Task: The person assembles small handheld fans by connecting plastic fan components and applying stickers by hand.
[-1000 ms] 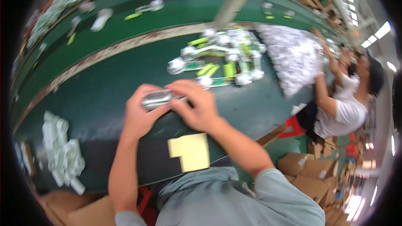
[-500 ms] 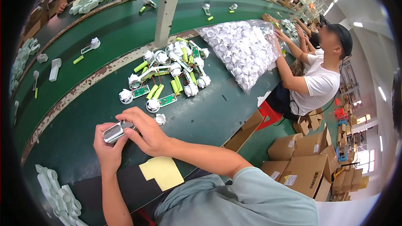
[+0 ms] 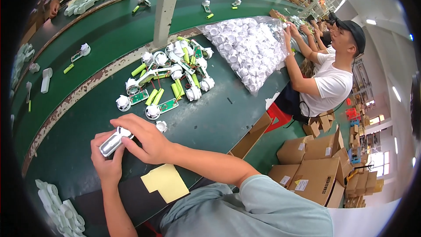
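Between both hands is a small white oblong plastic housing (image 3: 112, 144) with a grey, shiny face and a wider white end. My left hand (image 3: 105, 163) is closed round its lower part. The fingers and thumb of my right hand (image 3: 147, 142) close on the wider end and partly hide it. Just beyond my right hand lies a loose white cap (image 3: 161, 126). Farther out is a pile of white round-headed assemblies (image 3: 176, 71) with green circuit boards (image 3: 169, 105), red wires and yellow-green battery cells (image 3: 155, 96).
A clear bag of white caps (image 3: 250, 50) lies at the right, near a co-worker (image 3: 331, 74). Empty-looking white housings (image 3: 59, 208) are heaped at lower left. Yellow paper (image 3: 164, 183) lies near my body. A green conveyor (image 3: 109, 28) and metal post (image 3: 166, 11) stand beyond; cartons (image 3: 313, 175) at right.
The housing has turned in my hands, its grey face and white wider end now showing more. The whole scene sits slightly farther left in the view. The co-worker's hands have risen above the bag.
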Demonstrator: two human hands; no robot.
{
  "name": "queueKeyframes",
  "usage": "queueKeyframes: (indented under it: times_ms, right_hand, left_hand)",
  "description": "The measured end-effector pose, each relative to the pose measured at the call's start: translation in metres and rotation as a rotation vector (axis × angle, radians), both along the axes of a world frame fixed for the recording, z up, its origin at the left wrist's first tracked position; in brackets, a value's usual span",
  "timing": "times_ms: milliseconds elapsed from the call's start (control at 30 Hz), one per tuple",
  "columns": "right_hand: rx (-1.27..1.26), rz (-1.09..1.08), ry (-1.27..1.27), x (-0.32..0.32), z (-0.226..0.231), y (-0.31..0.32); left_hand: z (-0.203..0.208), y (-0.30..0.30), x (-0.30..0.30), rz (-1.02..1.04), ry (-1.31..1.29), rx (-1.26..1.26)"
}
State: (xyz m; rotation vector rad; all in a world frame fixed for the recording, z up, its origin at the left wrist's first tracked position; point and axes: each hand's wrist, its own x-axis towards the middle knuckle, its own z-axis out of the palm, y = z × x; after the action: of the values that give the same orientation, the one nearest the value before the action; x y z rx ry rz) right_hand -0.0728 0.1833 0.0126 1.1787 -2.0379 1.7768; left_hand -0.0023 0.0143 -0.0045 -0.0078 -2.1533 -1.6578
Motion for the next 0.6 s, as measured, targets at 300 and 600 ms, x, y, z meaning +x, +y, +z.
queueKeyframes:
  times_ms: [300,600]
  right_hand:
    - [-0.046,0.095,-0.486,-0.011,0.0,0.007]
    - [-0.022,-0.104,-0.153,-0.004,0.001,0.006]
  left_hand:
    - [0.01,0.001,-0.005,-0.221,0.328,-0.536]
    - [0.011,0.008,-0.002,-0.205,0.132,-0.295]
